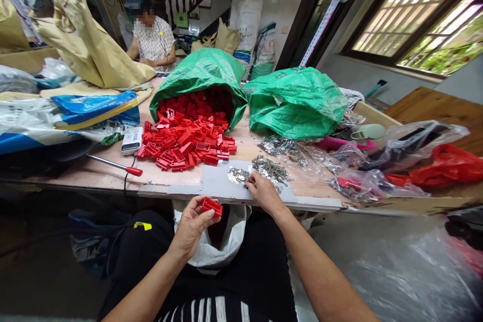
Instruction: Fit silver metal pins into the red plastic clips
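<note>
My left hand (pixel 194 224) holds a small red plastic housing (pixel 212 207) between thumb and fingers, its hollow side up, above an open white sack (pixel 215 256) at my lap. At the table's front edge, my right hand (pixel 262 191) is closed in a pinch beside small flat silvery metal pieces (pixel 238 175); what its fingertips hold, if anything, is too small to make out. A second heap of metal pieces (pixel 271 167) lies just behind that hand. Many more red housings (pixel 184 143) spill from a green woven bag (pixel 211 65) further back.
A red-handled screwdriver (pixel 116 165) and a white box-shaped device (pixel 132 140) with a cable lie at left. Another green bag (pixel 296 103), clear plastic bags (pixel 350 158) and a red bag (pixel 449 166) crowd the right side. Across the table sits another person (pixel 154 40).
</note>
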Tool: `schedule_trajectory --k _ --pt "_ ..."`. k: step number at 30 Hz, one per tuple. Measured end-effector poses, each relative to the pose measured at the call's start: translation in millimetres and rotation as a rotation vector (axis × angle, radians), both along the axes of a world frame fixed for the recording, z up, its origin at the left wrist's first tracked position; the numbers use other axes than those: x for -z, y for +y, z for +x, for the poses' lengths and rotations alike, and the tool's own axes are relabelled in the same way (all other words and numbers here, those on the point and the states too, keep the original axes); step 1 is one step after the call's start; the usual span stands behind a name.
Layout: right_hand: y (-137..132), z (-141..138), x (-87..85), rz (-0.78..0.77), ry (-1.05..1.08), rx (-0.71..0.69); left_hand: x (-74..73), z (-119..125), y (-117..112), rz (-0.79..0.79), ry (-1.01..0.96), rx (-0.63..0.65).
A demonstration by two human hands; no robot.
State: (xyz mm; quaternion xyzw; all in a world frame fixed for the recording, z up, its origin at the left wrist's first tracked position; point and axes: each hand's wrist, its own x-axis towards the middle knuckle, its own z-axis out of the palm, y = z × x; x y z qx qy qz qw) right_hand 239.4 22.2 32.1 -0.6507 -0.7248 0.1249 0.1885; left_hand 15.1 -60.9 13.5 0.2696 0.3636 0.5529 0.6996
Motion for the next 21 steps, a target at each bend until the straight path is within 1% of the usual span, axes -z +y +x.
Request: schedule_trajectory --k 3,11,16,21 --pt "0.8 -0.6 0.7 0.01 0.011 -0.025 0.1 0.8 -0.5 -0.008 0.0 0.012" --pt "3.6 -5.6 1.1 0.008 0.03 -0.032 0.5 -0.1 -1.3 -0.012 -0.013 0.005" --pt "5.3 -5.6 -0.4 0.014 -0.007 -0.082 2.3 -0.8 -0.7 -0.012 -0.012 0.002" --pt "6.2 -5.1 -1.1 0.022 -0.037 -0.093 2.9 -1.1 0.0 -0.015 -0.001 0.009"
